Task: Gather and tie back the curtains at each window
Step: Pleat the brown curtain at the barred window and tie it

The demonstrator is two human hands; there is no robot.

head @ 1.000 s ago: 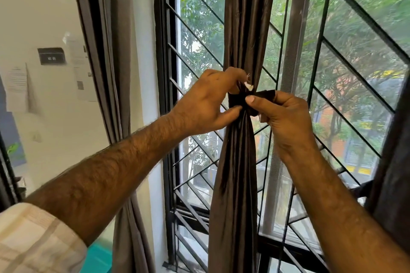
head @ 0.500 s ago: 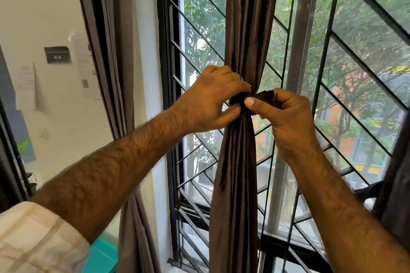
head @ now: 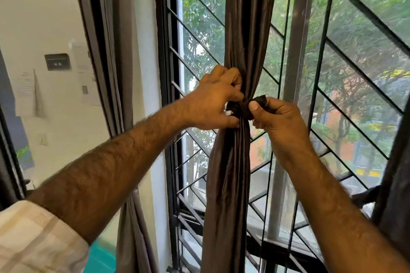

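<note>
A dark brown curtain (head: 244,29) hangs gathered into one narrow bundle in front of the barred window. A dark tie-back band (head: 240,109) wraps its waist, with a white tag showing at the band's left end. My left hand (head: 213,99) grips the left end of the band against the bundle. My right hand (head: 277,117) pinches the band's right end between thumb and fingers. Both hands meet at the curtain's narrowest point.
Black window frame and diagonal metal grille (head: 355,73) stand right behind the curtain. Another grey curtain (head: 111,73) hangs at the left beside a white wall with notices (head: 57,62). A dark curtain edge (head: 397,173) shows at the far right.
Both hands have dropped a little on the bundle. The right hand has pulled the band's end out to the right, and the white tag now shows under the left hand.
</note>
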